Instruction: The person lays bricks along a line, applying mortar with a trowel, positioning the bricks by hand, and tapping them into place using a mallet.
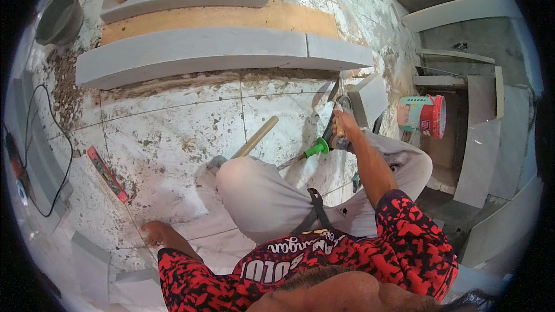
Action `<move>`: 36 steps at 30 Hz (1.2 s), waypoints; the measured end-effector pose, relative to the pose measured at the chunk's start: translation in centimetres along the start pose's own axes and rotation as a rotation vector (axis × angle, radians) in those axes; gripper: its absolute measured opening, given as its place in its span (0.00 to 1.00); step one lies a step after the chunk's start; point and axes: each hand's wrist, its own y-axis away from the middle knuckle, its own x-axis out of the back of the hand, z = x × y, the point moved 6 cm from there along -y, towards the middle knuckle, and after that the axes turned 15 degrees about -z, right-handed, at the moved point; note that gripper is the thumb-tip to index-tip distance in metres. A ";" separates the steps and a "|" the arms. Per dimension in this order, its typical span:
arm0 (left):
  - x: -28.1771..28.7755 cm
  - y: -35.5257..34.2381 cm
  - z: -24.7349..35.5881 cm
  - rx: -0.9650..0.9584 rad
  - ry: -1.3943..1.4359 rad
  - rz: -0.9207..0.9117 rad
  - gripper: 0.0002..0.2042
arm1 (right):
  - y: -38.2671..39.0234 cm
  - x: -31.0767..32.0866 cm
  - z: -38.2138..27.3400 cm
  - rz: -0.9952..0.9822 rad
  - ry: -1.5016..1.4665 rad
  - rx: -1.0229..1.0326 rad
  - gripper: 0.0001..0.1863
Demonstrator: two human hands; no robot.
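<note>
My right hand is closed round the wooden handle of what looks like a trowel, above the tiled floor between my bent legs. Part of its blade is hidden by the hand and by things behind. Just below it lies a chisel with a green grip, its shaft running down behind my knee. A wooden handle leans out beside my left knee; its other end is hidden. My left hand rests low on the floor at the left, fingers stretched and seemingly holding nothing. Near it lies a red level-like bar.
Long grey slabs lie ahead with an orange board between them. A paint bucket stands at the right near leaning panels. A dark basin sits far left; a black cable loops below it.
</note>
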 end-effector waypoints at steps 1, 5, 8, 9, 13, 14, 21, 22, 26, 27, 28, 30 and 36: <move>0.1 0.1 -0.2 -0.001 0.012 0.018 0.42 | -0.4 0.2 0.0 0.004 0.000 -0.002 0.17; 0.1 0.1 -0.4 0.000 0.051 0.053 0.42 | -1.5 2.4 0.9 0.113 -0.021 -0.008 0.19; 0.0 -0.1 -0.7 0.001 0.067 0.074 0.42 | -2.0 4.2 1.4 0.057 0.000 -0.021 0.21; 0.2 -0.5 -0.7 0.004 0.077 0.091 0.42 | -2.3 4.3 1.1 0.040 0.009 -0.023 0.21; 0.7 -0.7 -1.1 -0.012 0.131 0.171 0.42 | -3.8 5.8 -0.7 0.029 0.068 -0.028 0.21; 0.5 0.0 -1.2 -0.026 0.143 0.191 0.41 | -3.9 6.6 -0.8 0.045 0.088 -0.032 0.21; 0.1 -2.6 -1.4 -0.120 0.074 0.177 0.41 | -3.0 2.4 -3.0 -0.060 0.223 -0.075 0.23; -0.3 -2.0 -1.4 -0.094 0.070 0.171 0.41 | -2.9 1.8 -2.9 -0.077 0.259 -0.077 0.25; -0.2 -0.4 -1.6 -0.009 0.028 0.107 0.41 | -2.1 -2.8 -2.3 -0.108 0.265 -0.054 0.35; -0.2 -0.1 -1.6 -0.001 0.023 0.091 0.41 | -0.7 -5.1 -2.9 -0.123 0.148 -0.058 0.38; 0.2 -0.3 -1.5 0.011 0.015 0.072 0.41 | -0.5 -7.0 -2.7 -0.129 0.124 -0.045 0.37; 0.2 -0.1 -1.3 0.039 -0.002 0.026 0.41 | 0.1 -10.4 -3.1 -0.134 0.079 -0.013 0.34; 1.0 1.4 -0.9 -0.026 -0.032 0.130 0.41 | 3.1 -20.5 -5.5 -0.228 -0.041 0.068 0.18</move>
